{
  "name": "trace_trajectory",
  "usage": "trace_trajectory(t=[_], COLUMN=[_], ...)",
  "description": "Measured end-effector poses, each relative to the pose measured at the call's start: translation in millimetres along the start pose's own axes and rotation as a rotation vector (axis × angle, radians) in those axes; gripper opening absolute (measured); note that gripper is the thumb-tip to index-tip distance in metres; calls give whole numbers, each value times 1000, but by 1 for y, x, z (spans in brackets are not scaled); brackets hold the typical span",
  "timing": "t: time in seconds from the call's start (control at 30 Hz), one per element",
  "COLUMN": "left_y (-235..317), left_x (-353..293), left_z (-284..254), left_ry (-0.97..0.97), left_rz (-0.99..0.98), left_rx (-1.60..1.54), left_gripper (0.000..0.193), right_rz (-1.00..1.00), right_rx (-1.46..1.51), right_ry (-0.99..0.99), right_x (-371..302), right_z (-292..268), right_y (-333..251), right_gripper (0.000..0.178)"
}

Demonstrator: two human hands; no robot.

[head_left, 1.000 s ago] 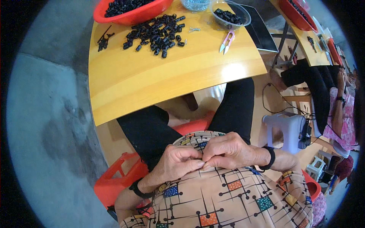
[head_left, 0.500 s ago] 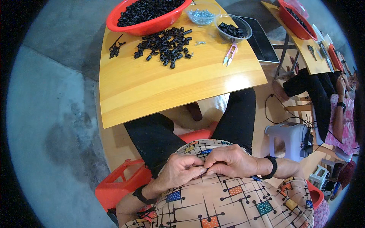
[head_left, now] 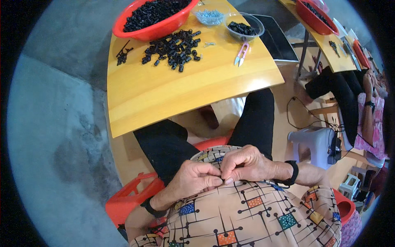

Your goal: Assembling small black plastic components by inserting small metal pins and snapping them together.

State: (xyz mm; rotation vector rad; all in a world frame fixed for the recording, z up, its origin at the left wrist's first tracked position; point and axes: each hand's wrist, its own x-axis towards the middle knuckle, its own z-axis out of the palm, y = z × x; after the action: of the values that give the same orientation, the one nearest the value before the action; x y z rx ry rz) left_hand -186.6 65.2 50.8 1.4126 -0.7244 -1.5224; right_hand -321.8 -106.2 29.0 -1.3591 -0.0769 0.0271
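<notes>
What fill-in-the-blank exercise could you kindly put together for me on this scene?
1. The left grip and right grip are close together, and the wristbands are ____ in colour.
2. The large bowl heaped with small black parts is ____ in colour.
3. The pink-handled snips lie to the person's ____ of the loose pile of black parts.

Missing words: black; red; right.
</notes>
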Motion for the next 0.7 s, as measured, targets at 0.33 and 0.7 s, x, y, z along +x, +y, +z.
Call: trace_trajectory(t=[0.33, 0.7], left_y=[2, -6], left_x=[6, 9], left_z=[10, 11], left_ry=[73, 45], left_rz=[90, 220], left_rx=[140, 201], left_gripper=[10, 12], right_rz=[-53, -40], right_rx=[-96, -127], right_ry=[63, 93], right_x=[-8, -19], right_z=[-2, -3], right_y=[1, 5], right_gripper=[10, 16])
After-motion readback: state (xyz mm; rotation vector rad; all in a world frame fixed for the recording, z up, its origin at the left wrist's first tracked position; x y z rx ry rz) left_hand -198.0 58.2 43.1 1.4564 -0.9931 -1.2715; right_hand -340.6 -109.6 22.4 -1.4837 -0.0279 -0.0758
